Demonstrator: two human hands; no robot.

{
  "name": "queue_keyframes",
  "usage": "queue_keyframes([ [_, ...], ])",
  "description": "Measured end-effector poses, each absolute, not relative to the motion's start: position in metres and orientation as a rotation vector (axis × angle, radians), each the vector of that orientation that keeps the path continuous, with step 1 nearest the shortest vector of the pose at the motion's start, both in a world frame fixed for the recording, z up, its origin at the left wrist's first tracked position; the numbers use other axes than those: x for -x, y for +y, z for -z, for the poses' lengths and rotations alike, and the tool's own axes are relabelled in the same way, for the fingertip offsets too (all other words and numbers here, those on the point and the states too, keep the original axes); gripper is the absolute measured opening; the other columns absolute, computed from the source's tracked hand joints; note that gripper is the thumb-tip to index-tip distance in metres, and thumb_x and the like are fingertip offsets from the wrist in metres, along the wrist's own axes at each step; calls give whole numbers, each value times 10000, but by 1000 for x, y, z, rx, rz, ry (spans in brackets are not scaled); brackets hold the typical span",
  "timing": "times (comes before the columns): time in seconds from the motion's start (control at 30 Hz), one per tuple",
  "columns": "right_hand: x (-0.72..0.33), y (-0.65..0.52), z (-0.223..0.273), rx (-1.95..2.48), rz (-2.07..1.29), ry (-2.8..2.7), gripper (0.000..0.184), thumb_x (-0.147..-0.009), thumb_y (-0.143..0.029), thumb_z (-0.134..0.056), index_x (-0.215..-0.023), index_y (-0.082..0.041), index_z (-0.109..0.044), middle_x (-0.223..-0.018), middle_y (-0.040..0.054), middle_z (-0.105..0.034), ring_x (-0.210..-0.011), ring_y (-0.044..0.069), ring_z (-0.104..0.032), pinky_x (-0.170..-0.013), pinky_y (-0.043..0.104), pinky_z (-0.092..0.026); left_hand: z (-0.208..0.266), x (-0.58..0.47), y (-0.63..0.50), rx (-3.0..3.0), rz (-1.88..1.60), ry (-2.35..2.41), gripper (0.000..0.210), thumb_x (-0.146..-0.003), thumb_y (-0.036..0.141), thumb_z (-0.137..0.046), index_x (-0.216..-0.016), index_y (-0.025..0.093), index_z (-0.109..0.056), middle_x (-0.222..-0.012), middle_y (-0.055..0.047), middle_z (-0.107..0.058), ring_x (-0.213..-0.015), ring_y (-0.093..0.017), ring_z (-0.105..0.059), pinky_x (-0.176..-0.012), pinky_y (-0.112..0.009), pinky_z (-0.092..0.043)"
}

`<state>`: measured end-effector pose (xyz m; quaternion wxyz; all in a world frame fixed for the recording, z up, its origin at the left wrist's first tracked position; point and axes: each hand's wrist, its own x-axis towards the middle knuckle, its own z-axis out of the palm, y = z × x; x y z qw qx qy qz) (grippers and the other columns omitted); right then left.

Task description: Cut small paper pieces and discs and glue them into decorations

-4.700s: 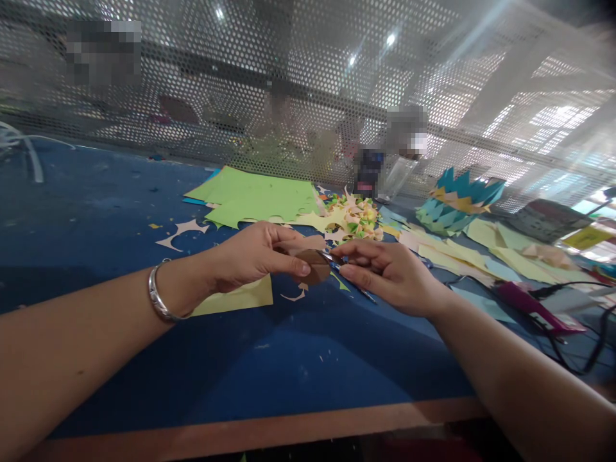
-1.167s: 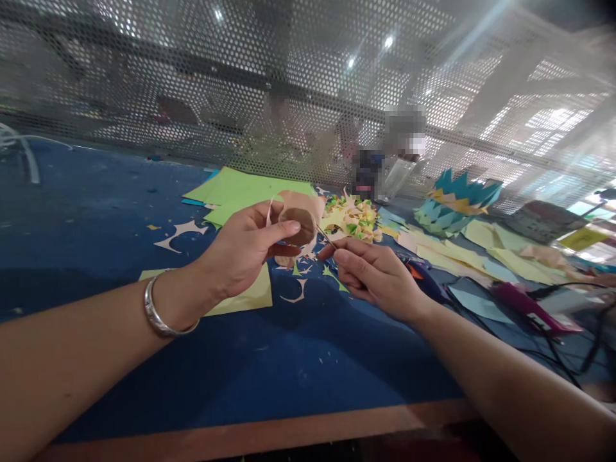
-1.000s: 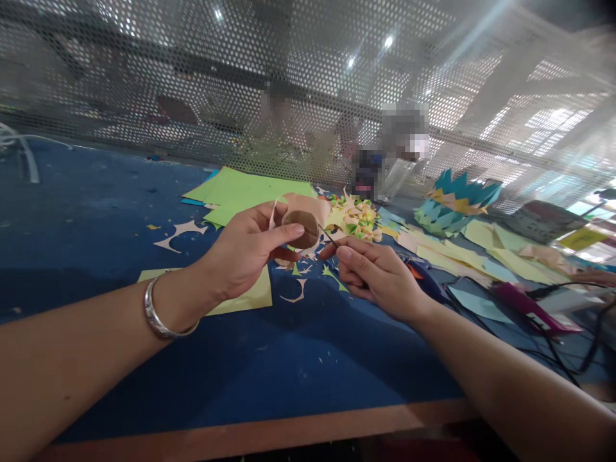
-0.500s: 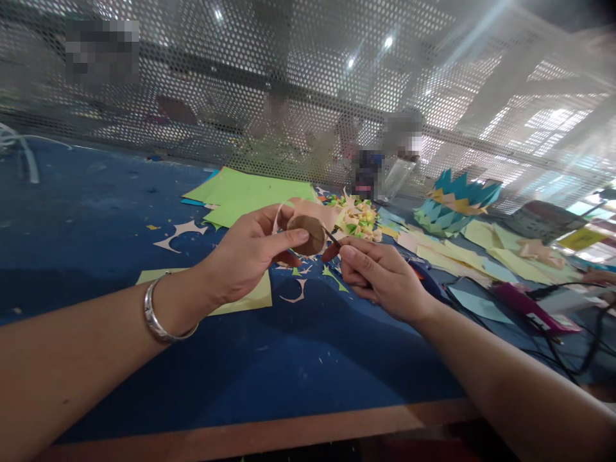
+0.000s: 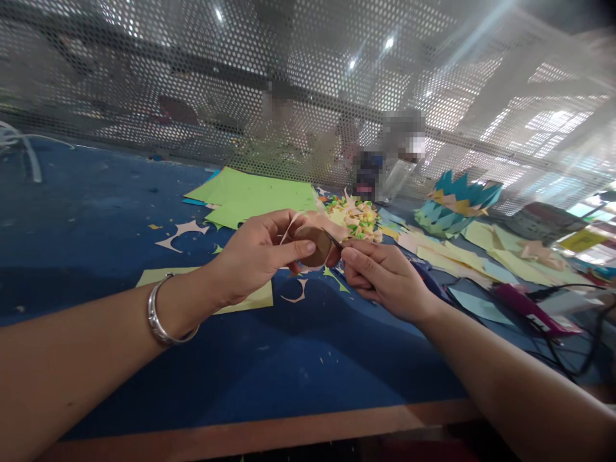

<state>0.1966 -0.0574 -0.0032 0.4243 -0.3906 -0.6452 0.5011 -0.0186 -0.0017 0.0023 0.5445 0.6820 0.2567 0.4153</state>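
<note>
Pinching a brown disc [image 5: 321,249] against pink paper [image 5: 331,224] at the frame's centre, the left hand [image 5: 264,253] sits close to the thin dark tool [image 5: 332,239] gripped in the right hand [image 5: 378,273]; a loosened pinch could let the disc slide and the tool stray.

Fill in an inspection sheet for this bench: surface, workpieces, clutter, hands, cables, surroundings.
Surface: blue tabletop, scuffed, with pale specks.
Workpieces: brown disc against pink paper; slim dark tool, exact type unclear.
Clutter: green sheets, yellow sheet, scrap pile, offcuts, zigzag teal paper piece.
Hands: left hand grips disc and paper; right hand grips the tool, its tip at the disc's edge.
Cables: black cables tangled at right, by a magenta item.
Surroundings: perforated screen behind.
</note>
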Motion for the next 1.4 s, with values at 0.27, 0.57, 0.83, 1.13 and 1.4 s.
queue_keyframes([
  [0.27,-200,-55,4,1002,-1218,-1641,333,-1014,-468,-576,-870,-169,-604,-593,-89,-296,-469,59,-214,-369,181,-180,0,20,-1,-1562,-1118,564,516,-780,180,-799,-1178,263,-481,-743,73,-550,-639,-113,-581,-554,-227,-497],
  [0.57,-200,-57,1,1025,-1197,-1666,368,-999,-507,-586,-884,-160,-624,-575,-96,-267,-462,62,-206,-381,199,-182,-6,20,-7,-1597,-1151,559,646,-765,138,-781,-1276,265,-407,-795,48,-639,-692,-132,-654,-634,-255,-473],
  [0.83,-199,-57,2,1002,-1199,-1648,364,-992,-506,-594,-892,-157,-622,-567,-98,-287,-450,59,-213,-366,192,-182,-3,20,-7,-1561,-1140,546,735,-794,148,-789,-1383,297,-374,-746,70,-642,-687,-141,-643,-681,-275,-479],
  [1.13,-199,-57,3,1005,-1209,-1624,342,-1009,-487,-577,-905,-165,-626,-574,-92,-297,-449,59,-208,-363,192,-173,-2,18,-6,-1446,-1078,520,574,-812,139,-779,-1269,247,-448,-756,63,-639,-680,-109,-615,-629,-241,-433],
  [1.4,-199,-57,2,1029,-1191,-1627,360,-999,-508,-583,-892,-168,-633,-568,-89,-298,-444,63,-214,-365,200,-186,-1,18,-5,-1471,-1085,522,526,-822,152,-771,-1226,253,-451,-748,59,-647,-683,-121,-627,-644,-247,-445],
])
